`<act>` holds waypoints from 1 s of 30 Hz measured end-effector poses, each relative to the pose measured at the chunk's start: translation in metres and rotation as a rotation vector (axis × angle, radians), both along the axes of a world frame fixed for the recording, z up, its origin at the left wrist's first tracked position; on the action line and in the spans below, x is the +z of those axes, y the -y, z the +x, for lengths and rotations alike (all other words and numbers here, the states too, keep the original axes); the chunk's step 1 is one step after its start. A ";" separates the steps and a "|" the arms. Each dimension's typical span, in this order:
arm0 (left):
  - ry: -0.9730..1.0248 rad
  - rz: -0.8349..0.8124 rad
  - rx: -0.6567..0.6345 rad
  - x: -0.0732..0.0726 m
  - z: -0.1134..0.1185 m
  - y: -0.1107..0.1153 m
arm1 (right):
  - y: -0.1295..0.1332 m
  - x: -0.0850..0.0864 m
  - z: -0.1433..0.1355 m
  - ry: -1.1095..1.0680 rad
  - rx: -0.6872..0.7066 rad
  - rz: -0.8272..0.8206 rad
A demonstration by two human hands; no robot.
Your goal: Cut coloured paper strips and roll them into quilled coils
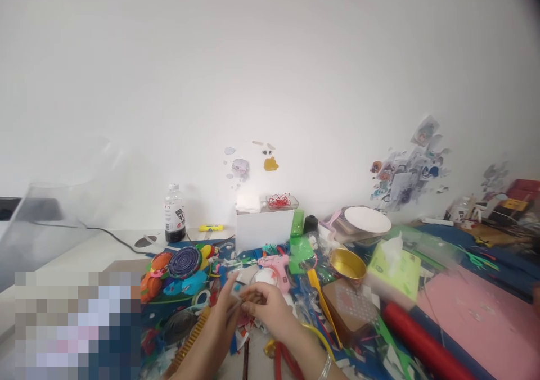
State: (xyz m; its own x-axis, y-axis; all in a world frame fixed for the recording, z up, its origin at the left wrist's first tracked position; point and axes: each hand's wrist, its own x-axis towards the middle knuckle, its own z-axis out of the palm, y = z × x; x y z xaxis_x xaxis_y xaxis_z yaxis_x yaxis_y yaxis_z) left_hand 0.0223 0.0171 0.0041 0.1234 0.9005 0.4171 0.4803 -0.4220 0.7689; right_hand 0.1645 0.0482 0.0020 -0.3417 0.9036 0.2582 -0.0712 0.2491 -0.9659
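My left hand (225, 311) and my right hand (268, 307) are close together above the cluttered table, low in the middle of the view. Both hands have fingers bent around something small between them, too small and blurred to name. A bracelet (325, 367) circles my right wrist. Just behind the hands lies a pink glue gun (276, 267). Below my right hand are red-handled pliers or scissors (287, 362), partly hidden by the forearm.
Colourful craft pieces (184, 263) and a bottle (174, 214) stand to the left. A white box (264, 231) is behind the hands. To the right are a gold bowl (348, 264), a tissue box (394, 273), a red roll (422, 340) and a pink sheet (485, 318).
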 end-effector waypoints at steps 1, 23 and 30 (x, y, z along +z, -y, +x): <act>0.016 0.002 -0.023 -0.002 0.000 -0.001 | 0.001 0.000 0.000 0.011 -0.001 0.000; -0.205 0.227 0.061 0.002 0.001 -0.002 | 0.012 0.004 -0.007 0.496 -0.385 0.326; -0.195 0.169 0.058 0.001 -0.003 -0.005 | 0.013 -0.005 -0.011 0.795 -0.462 0.575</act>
State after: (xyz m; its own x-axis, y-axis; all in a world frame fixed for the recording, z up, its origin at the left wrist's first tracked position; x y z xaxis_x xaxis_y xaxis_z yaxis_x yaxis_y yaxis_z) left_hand 0.0197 0.0216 0.0049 0.1663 0.8280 0.5355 0.6401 -0.5038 0.5801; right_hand 0.1530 0.0352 -0.0027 -0.2564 0.8024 0.5389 0.7406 0.5214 -0.4240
